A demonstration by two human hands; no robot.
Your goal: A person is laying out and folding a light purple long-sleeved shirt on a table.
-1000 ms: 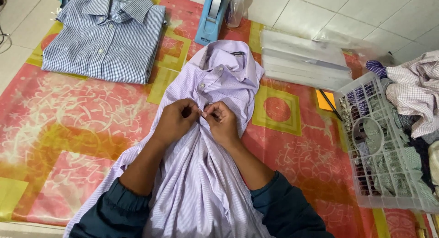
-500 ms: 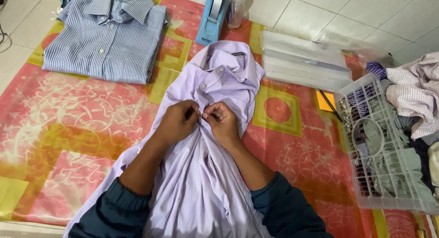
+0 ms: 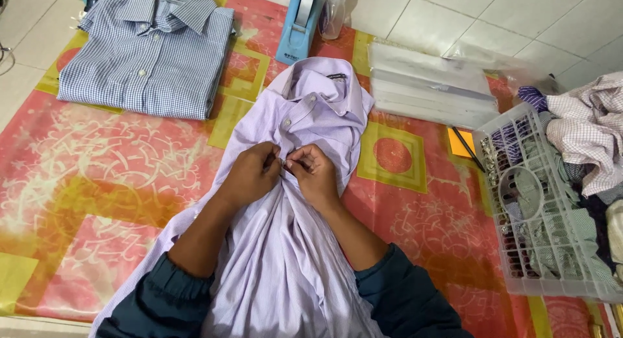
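A lilac striped shirt [image 3: 305, 111] lies collar-away on a red and yellow patterned mat [image 3: 97, 175]. My left hand [image 3: 252, 174] and my right hand [image 3: 314, 172] meet at the shirt's front placket, a little below the collar. Both pinch the cloth at a small button between their fingertips. The fabric bunches up under the hands. The two top buttons above them look fastened. My dark teal sleeves show at the bottom of the view.
A folded blue checked shirt [image 3: 149, 52] lies at the back left. A blue tape dispenser [image 3: 298, 23] stands behind the collar. Clear plastic bags [image 3: 428, 85] lie at the back right. A white plastic basket [image 3: 545, 208] of clothes stands on the right.
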